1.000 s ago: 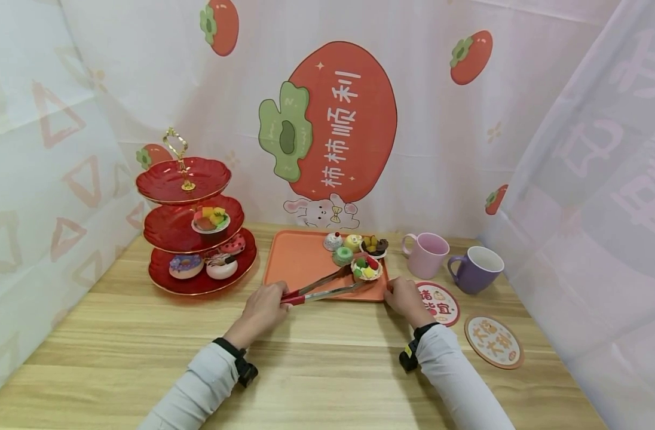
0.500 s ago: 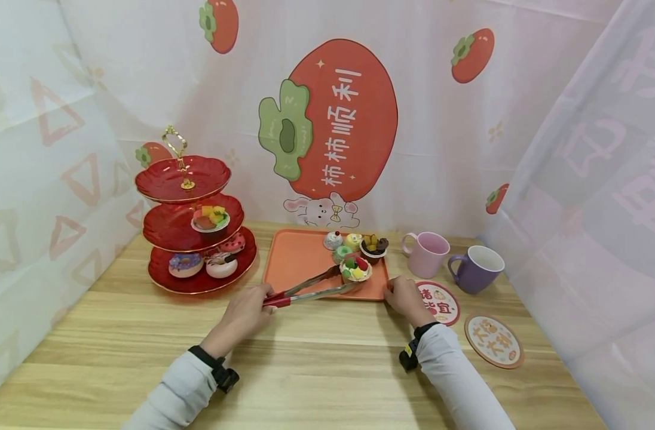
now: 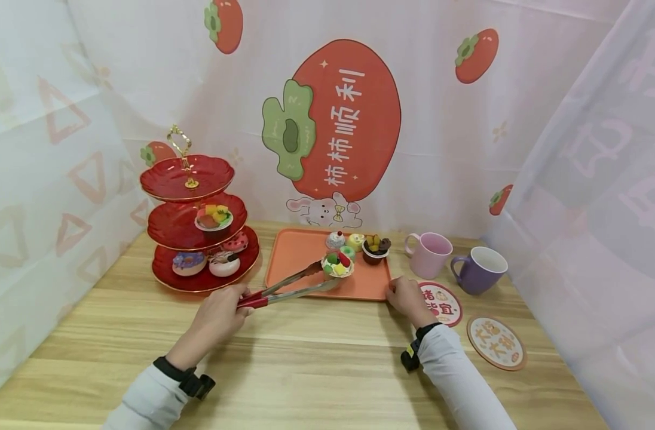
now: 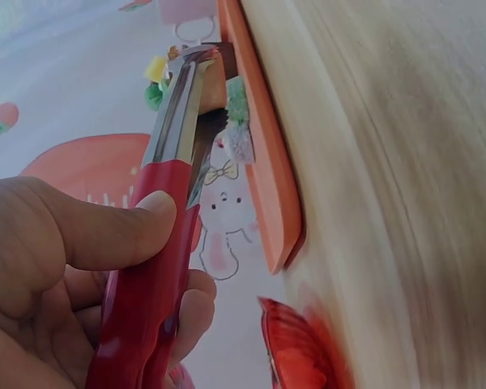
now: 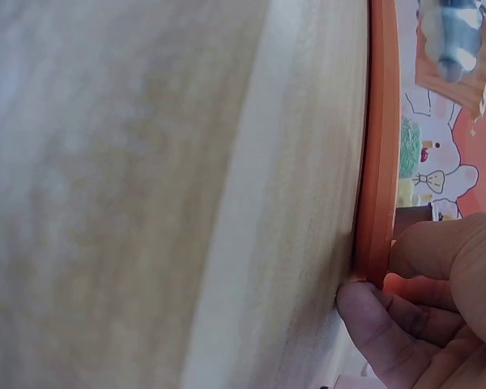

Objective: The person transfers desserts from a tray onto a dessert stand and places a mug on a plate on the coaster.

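My left hand (image 3: 218,319) grips the red handles of metal tongs (image 3: 292,288), thumb on top in the left wrist view. Between the tong tips is a fruit-topped tart (image 3: 337,264), held above the orange tray (image 3: 295,266). My right hand (image 3: 408,297) pinches the tray's near right corner, its thumb and fingers on the rim (image 5: 378,186) in the right wrist view. On the tray's right side sit a chocolate cupcake (image 3: 375,251), a white cake with a cherry (image 3: 335,240), a yellow cake (image 3: 355,241) and a green one (image 3: 347,252), partly hidden by the tart.
At the left stands a three-tier red stand (image 3: 168,222) with a fruit cupcake (image 3: 214,218) on its middle tier and several donuts below. Right of the tray are a pink mug (image 3: 431,255), a purple mug (image 3: 479,270) and two round coasters (image 3: 496,343).
My left hand has drawn the tongs leftward, carrying the tart away from the chocolate cupcake toward the middle of the tray. My right hand stays at the tray's corner.
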Tool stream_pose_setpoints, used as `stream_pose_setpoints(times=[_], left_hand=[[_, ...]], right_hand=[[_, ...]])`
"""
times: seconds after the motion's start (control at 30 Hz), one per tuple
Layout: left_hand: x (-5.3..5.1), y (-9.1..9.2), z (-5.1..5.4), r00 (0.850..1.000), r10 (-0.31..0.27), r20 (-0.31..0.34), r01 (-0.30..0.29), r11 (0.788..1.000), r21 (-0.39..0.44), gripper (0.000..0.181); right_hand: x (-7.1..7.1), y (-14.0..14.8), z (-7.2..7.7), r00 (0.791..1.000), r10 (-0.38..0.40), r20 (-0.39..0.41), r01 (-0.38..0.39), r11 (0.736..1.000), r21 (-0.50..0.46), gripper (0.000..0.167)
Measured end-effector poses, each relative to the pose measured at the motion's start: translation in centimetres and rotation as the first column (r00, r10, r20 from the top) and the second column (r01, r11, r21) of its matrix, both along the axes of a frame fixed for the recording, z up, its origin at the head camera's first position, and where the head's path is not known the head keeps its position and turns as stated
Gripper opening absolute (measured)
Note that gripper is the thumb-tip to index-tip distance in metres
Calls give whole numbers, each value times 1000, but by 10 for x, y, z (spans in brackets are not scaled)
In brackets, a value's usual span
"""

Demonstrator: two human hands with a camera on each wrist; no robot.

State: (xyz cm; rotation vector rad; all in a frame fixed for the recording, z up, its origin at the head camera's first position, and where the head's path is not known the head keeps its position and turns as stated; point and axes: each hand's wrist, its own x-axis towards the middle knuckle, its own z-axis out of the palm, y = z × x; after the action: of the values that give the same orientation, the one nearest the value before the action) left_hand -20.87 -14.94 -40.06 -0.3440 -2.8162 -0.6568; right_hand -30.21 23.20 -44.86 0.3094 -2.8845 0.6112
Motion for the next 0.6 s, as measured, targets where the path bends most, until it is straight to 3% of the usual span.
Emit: stream_pose_setpoints(times=[0.27,0.6], left_hand=[[12,-10,6,1000,12,-27,-12,1000,-4,19],[32,-31,26,999,52,-11,-51,998,30,18]], right_hand=[[0,0,-1,1000,3,-4,-3,1000,8,37],[1,0,-1,1000,14,-17,-14,1000,0,38]])
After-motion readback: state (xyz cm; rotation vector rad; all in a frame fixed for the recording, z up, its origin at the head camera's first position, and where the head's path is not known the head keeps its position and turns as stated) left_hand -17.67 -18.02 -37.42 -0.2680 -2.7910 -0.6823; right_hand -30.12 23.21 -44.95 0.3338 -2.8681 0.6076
